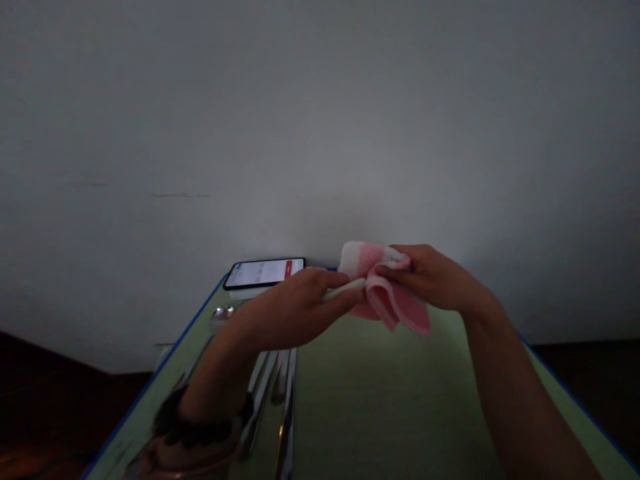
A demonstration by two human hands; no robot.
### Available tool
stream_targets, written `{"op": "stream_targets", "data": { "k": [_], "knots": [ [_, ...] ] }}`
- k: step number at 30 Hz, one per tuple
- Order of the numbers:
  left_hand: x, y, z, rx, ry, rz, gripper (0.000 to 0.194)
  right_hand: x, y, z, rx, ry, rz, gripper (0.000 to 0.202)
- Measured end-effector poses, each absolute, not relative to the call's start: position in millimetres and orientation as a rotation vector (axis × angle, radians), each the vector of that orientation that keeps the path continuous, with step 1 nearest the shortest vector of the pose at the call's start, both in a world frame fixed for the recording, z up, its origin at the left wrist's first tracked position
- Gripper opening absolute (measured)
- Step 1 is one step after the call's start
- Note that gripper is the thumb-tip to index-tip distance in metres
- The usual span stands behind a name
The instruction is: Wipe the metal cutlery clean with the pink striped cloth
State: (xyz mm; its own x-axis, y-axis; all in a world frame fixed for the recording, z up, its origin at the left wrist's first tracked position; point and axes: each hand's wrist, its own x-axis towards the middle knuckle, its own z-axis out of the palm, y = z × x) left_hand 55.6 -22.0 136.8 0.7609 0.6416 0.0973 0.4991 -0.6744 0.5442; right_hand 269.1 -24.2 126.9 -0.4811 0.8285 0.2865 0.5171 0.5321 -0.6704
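Note:
A pink and white cloth (pixel 405 305) is bunched between my two hands above the far part of the green table. My left hand (pixel 305 303) pinches the pale handle (pixel 345 289) of a utensil, whose other end is hidden in the cloth. My right hand (pixel 430 277) is closed on the cloth, thumb and fingers pressed into its folds from the right. The cloth's lower corners hang loose beneath the hands.
Several pieces of metal cutlery (pixel 260 407) lie on the green table (pixel 375 413), partly behind my left forearm. A spoon (pixel 223 313) and a lit phone (pixel 265 272) are at the far left. A grey wall (pixel 320 133) stands behind the table.

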Motion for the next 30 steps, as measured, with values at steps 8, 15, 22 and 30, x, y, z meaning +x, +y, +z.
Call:
{"op": "stream_targets", "data": {
  "k": [8, 15, 22, 30],
  "knots": [
    [49.5, -22.6, 138.4, 2.424, 0.872, 0.262, 0.046, 273.5, -22.6, 124.1, -1.065, -2.3, 0.906, 0.026],
    [63.5, -15.2, 116.3, 2.429, 0.859, 0.109, 0.049, 284.6, -15.9, 109.3, -1.135, -2.506, 0.966, 0.021],
    [69.0, 0.4, 92.8, 2.387, 0.902, 0.093, 0.054, 280.4, -6.7, 95.9, -1.375, -2.487, 0.651, 0.021],
    [64.9, 2.5, 94.0, 2.383, 0.913, 0.044, 0.055, 273.0, -2.1, 90.4, -1.405, -2.445, 0.678, 0.019]
  ]
}}
